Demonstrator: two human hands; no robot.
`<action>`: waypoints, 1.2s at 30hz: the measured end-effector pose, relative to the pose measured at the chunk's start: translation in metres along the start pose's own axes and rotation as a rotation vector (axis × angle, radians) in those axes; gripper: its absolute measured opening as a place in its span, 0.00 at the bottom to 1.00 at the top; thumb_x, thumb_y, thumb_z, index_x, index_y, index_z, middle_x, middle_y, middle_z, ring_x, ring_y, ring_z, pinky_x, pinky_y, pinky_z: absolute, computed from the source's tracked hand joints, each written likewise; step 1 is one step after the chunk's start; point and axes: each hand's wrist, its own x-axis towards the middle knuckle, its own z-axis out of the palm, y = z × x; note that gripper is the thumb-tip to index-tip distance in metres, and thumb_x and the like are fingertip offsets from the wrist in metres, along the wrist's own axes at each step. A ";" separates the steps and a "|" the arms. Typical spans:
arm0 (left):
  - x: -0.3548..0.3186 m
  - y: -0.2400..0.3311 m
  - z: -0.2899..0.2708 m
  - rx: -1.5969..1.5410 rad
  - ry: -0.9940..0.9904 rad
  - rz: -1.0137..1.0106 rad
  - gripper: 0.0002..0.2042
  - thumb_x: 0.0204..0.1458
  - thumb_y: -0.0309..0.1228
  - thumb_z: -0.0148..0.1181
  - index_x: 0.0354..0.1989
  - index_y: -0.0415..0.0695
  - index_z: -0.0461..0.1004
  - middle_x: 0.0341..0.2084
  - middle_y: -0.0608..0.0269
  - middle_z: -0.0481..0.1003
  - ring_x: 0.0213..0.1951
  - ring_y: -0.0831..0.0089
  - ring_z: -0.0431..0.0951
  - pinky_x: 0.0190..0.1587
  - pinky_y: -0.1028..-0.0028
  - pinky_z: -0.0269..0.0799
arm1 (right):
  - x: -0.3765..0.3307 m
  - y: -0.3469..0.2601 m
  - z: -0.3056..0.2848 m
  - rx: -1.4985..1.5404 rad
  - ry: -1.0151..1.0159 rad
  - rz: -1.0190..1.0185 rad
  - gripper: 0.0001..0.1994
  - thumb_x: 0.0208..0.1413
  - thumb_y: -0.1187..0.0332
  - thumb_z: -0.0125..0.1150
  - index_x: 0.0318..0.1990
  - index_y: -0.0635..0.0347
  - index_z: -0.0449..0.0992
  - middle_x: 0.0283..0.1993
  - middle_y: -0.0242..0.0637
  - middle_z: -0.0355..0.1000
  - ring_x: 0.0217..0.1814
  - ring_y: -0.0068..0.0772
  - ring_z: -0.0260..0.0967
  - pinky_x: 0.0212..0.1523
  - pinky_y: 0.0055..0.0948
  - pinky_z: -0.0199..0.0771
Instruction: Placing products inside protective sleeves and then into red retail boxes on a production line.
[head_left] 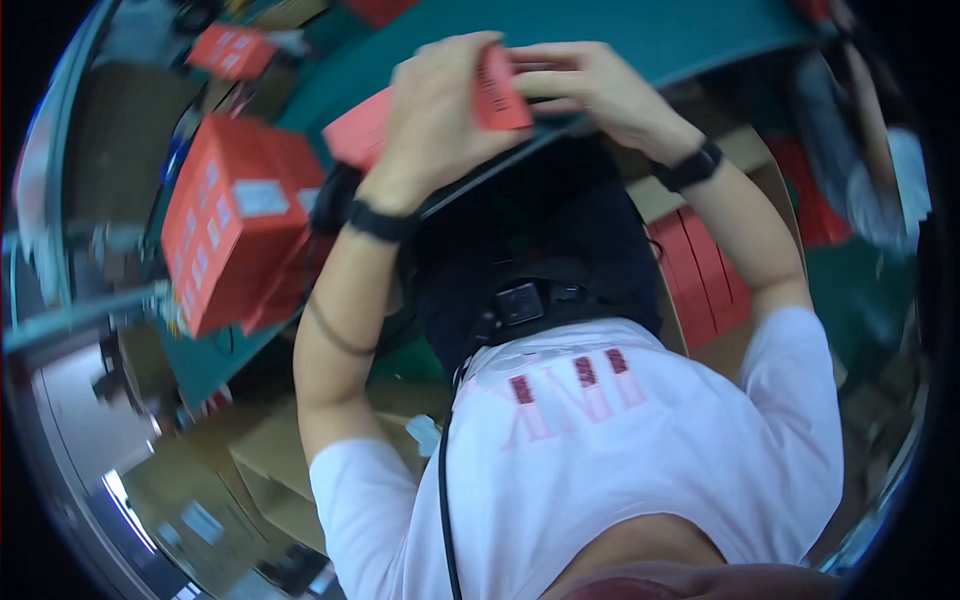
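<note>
At the edge of a green table (690, 35), a worker in a white T-shirt (640, 450) bends both bare hands to one small red box (362, 128). The left hand (435, 115) wraps across the box, its fingers and thumb closed around it and covering much of its middle. The right hand (605, 95) comes to the end of the box that carries dark print, fingers nearly straight, slightly parted and pointing at it (blur makes it impossible to tell whether the tips press on the card or stop just beside it). The box lies tilted above the table's near edge; whether any of it rests on the tabletop cannot be told. Judging by the hands, the step under way is handling the box at its printed end, perhaps to close it or turn it for a look. The next move seems to call for a firm left grip, with the right fingers kept light so the card does not crush. To the worker's left stands a pile of red boxes (235, 225) with white labels, and a farther red carton (232, 52) sits beyond it. By the right forearm, an open cardboard box (650, 203) holds a row of red packs (700, 275). At far right, a co-worker (840, 150) is partly visible.
</note>
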 end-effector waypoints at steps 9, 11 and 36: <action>-0.005 0.041 -0.013 -0.072 -0.129 0.102 0.41 0.31 0.29 0.81 0.60 0.42 0.69 0.51 0.56 0.75 0.52 0.53 0.74 0.57 0.58 0.67 | -0.028 -0.010 -0.004 -0.170 -0.032 0.056 0.35 0.55 0.55 0.71 0.66 0.67 0.69 0.54 0.43 0.76 0.49 0.28 0.76 0.44 0.27 0.82; -0.010 0.044 -0.009 -0.042 -0.135 0.101 0.41 0.31 0.29 0.81 0.61 0.42 0.68 0.51 0.56 0.75 0.52 0.53 0.74 0.58 0.57 0.66 | -0.031 -0.013 -0.003 -0.254 -0.101 0.026 0.33 0.52 0.58 0.69 0.63 0.67 0.72 0.48 0.44 0.78 0.44 0.29 0.77 0.44 0.27 0.80; -0.005 0.031 -0.022 -0.012 -0.358 0.086 0.46 0.29 0.32 0.82 0.63 0.44 0.66 0.54 0.56 0.74 0.55 0.53 0.71 0.59 0.57 0.64 | -0.036 -0.013 0.007 -0.302 0.022 0.125 0.33 0.52 0.52 0.71 0.59 0.70 0.75 0.40 0.44 0.77 0.40 0.30 0.76 0.43 0.31 0.76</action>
